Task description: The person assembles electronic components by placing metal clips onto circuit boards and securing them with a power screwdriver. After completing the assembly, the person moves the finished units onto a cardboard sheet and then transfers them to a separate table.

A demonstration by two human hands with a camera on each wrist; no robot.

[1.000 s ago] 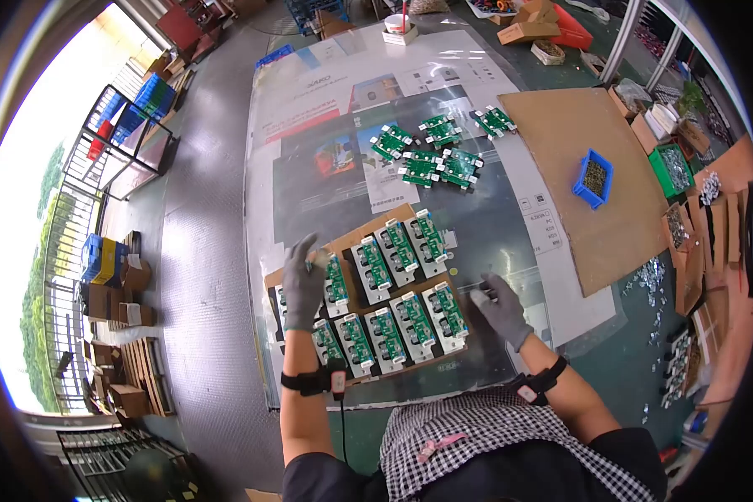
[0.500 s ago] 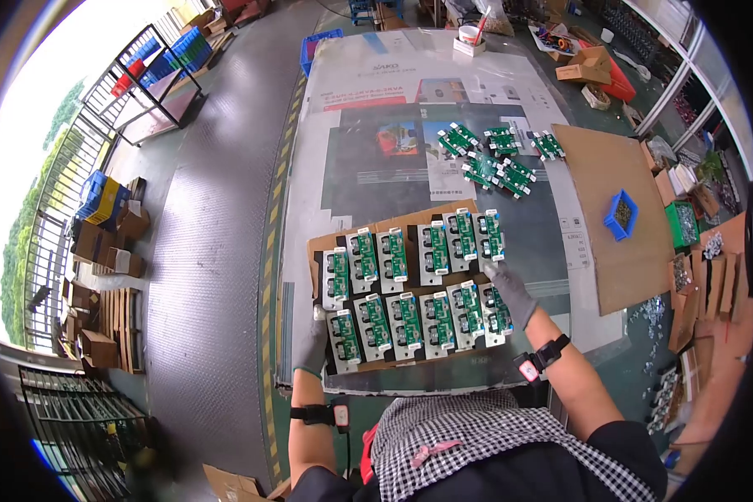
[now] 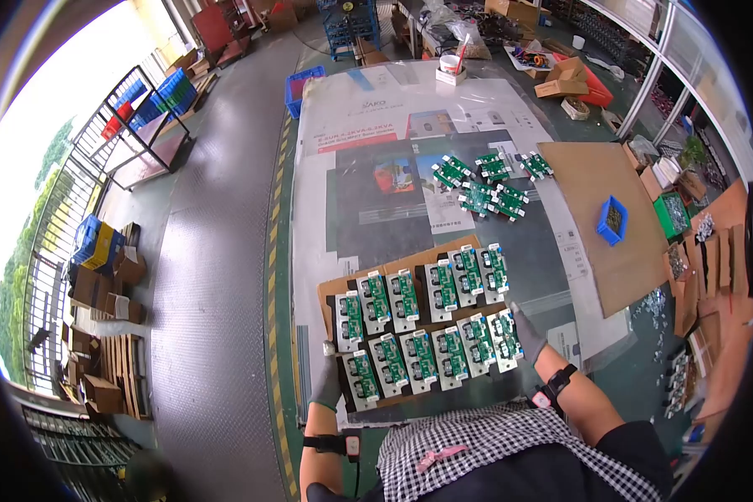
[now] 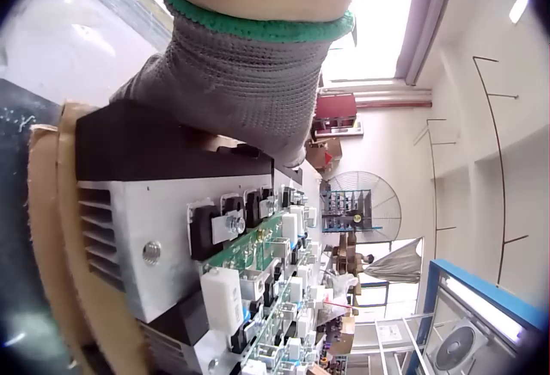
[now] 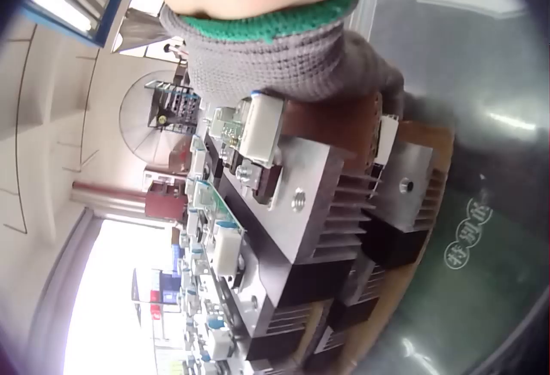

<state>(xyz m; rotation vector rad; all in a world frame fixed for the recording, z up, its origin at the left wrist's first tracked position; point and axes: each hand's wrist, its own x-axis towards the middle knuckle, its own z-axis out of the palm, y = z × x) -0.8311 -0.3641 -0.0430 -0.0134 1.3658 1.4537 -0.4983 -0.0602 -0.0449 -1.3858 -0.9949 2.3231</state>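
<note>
Metal heat sinks [image 4: 163,237] carrying green circuit boards [image 3: 421,356] stand in two rows on a brown cardboard sheet [image 3: 406,258]. My gloved left hand [image 3: 326,383] grips the loaded sheet's left end; in the left wrist view, this hand [image 4: 245,87] lies against a black end face, its fingertips hidden. At the right end, my gloved right hand [image 3: 530,336] grips the load beside the end units. The right wrist view shows that hand [image 5: 284,70] bent around the end, above silver fins [image 5: 339,216], with its fingertips mostly hidden.
Loose green boards [image 3: 494,199] lie in a group farther up the covered table [image 3: 318,180]. To the right, a blue bin [image 3: 612,221] of small parts stands on flat cardboard [image 3: 581,180]. A white cup [image 3: 450,64] is at the table's far end.
Both hands have come down to opposite ends of the loaded sheet, the left from above the units. Since half a second ago, the sheet has shifted slightly towards my body. The head view has moved.
</note>
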